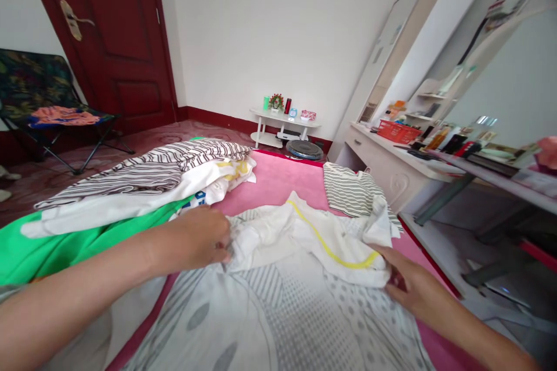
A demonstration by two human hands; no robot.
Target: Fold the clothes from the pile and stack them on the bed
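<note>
A white garment with a yellow stripe point(304, 243) lies bunched across the bed in front of me. My left hand point(202, 237) is closed on its left end, fingers curled into the cloth. At its right end, my right hand point(409, 278) grips the edge beside the yellow stripe, with the fingertips partly hidden. Beneath the garment spreads a grey and white patterned cloth point(300, 319). Just beyond my right hand sits a striped garment point(350, 188) with white cloth point(378, 223) beside it.
Left of the pink bed cover point(287, 171) are piled striped clothes point(174, 162) and a green cloth point(100, 243). A dressing table point(383, 151) with a red basket point(398, 130) stands on the right. A folding chair point(47, 98) is near the door point(104, 29); a low stand point(282, 117) is by the wall.
</note>
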